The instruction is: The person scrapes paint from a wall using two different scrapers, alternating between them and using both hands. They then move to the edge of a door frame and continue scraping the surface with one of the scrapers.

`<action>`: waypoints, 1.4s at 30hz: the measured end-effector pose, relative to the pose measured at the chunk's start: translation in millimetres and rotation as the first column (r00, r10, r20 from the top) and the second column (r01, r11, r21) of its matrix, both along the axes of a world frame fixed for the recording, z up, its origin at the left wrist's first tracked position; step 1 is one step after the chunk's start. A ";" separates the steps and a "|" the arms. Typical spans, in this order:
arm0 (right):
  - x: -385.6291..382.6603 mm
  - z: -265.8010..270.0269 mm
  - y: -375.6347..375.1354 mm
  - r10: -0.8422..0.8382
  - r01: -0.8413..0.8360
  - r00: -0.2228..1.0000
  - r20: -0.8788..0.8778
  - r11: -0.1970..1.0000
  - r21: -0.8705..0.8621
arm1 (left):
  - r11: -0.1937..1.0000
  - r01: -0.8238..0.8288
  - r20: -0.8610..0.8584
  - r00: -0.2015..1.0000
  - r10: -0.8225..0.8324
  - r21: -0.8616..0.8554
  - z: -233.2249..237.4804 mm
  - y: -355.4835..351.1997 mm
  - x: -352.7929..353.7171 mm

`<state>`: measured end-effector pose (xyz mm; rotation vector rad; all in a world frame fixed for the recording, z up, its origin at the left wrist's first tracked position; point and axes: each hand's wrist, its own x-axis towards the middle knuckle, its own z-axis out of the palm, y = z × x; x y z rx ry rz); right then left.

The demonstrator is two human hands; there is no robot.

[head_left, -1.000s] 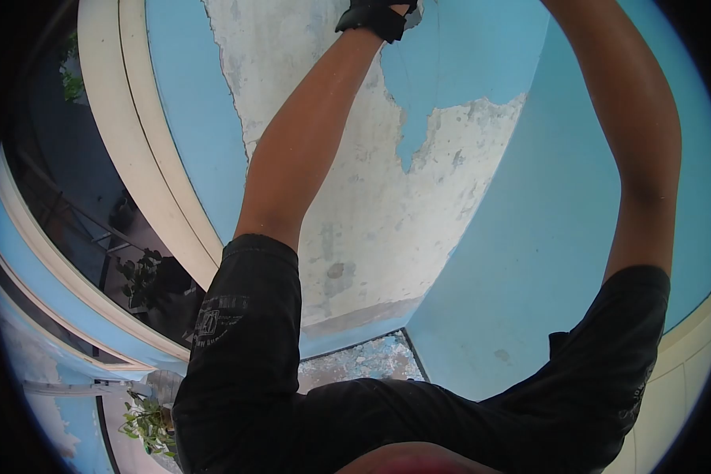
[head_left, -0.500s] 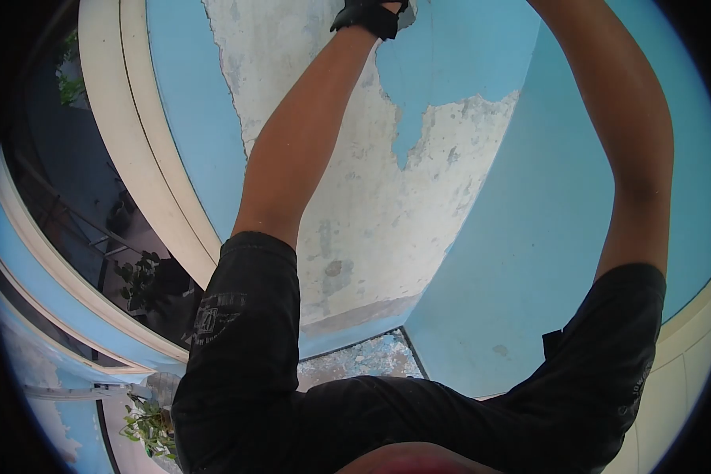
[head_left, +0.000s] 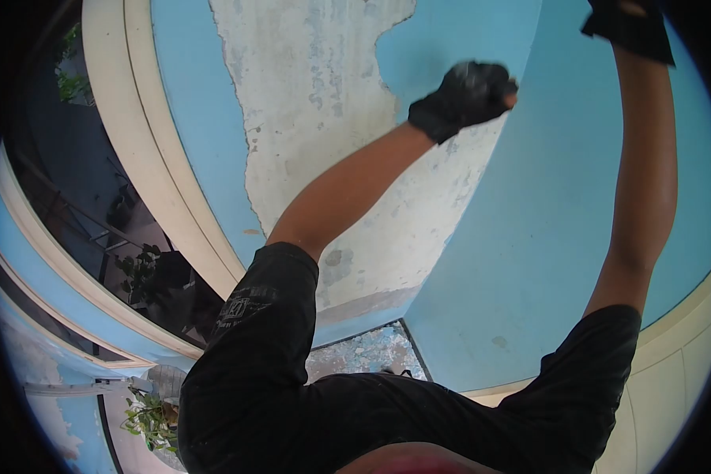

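My left hand (head_left: 470, 95), in a black fingerless glove, is raised before the wall near the corner. Its fingers are curled closed; whatever they may hold is hidden. Behind it, blue paint (head_left: 434, 39) meets a bare, patchy whitish area (head_left: 308, 118) with ragged edges. My right hand (head_left: 632, 16), also in a black glove, is at the top right edge, in front of the blue side wall (head_left: 545, 197). The frame cuts off its fingers.
A cream window frame (head_left: 134, 103) curves down the left, with dark glass beside it. Paint flakes (head_left: 371, 351) lie on the floor by the corner. A leafy plant (head_left: 154, 423) stands at the lower left.
My left hand has come down and to the right, from the top edge into full view. My right forearm has straightened upward, and its gloved wrist now shows at the top right.
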<state>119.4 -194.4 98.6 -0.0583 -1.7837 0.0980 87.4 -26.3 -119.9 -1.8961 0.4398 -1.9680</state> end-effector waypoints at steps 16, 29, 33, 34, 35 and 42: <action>92.8 -460.8 -5.1 -0.532 0.638 0.711 0.460 0.213 -0.740 | 0.734 -0.437 -0.327 0.896 0.301 -0.520 -316.3 -84.6 -145.7; 101.3 -599.6 -18.3 0.114 0.019 0.993 0.014 -0.046 -0.999 | -0.025 -0.608 -0.534 0.677 0.507 -0.794 -407.3 -287.6 -163.0; 102.6 -601.1 -21.2 0.075 -0.068 0.994 -0.077 -0.116 -0.991 | -0.109 -0.588 -0.558 0.671 0.489 -0.802 -415.5 -339.7 -155.6; 104.3 -604.8 -22.7 0.095 -0.113 0.988 -0.124 -0.114 -0.987 | -0.117 -0.588 -0.559 0.663 0.498 -0.801 -417.8 -347.9 -155.3; 104.0 -604.5 -27.6 0.106 -0.112 0.987 -0.124 -0.118 -0.987 | -0.136 -0.585 -0.569 0.665 0.484 -0.800 -420.7 -356.6 -154.3; 95.6 -601.5 -74.8 0.132 -0.142 0.978 -0.164 -0.166 -0.976 | -0.120 -0.537 -0.524 0.711 0.469 -0.835 -417.5 -393.5 -156.6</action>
